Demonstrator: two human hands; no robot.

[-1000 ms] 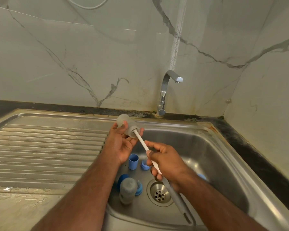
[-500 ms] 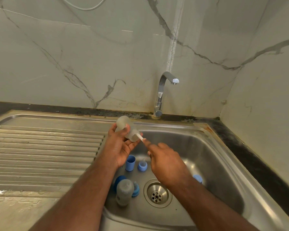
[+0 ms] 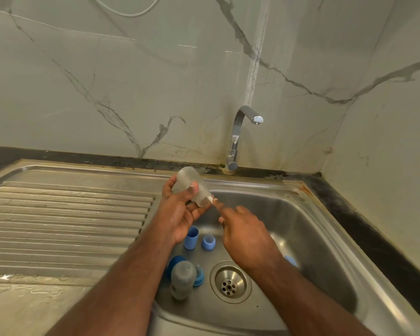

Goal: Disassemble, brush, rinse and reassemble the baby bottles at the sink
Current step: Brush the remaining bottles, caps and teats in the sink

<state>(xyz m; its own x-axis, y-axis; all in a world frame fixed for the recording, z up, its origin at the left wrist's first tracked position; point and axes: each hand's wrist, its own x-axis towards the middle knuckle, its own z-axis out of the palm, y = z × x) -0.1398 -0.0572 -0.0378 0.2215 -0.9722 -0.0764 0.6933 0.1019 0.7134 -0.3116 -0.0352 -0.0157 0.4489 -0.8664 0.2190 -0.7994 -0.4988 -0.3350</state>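
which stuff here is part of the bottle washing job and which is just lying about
In the job:
- clear bottle held in the left hand
- brush handle going into its mouth, gripped by the right hand
- second bottle lying in the sink
- blue cap
- blue teat ring
- tap

Just there:
- ridged draining board
- white cable on the wall

Ahead of you rises a pale marble wall (image 3: pixel 131 93) crossed by dark grey veins, meeting a second wall (image 3: pixel 386 141) of the same stone at a corner on your right. A thin white cable (image 3: pixel 126 13) loops across the top of it. A dark, stained strip (image 3: pixel 83 157) runs along the foot of the wall. Nearest you on the left, a wet stone countertop (image 3: pixel 34 309) glistens with streaks of water.
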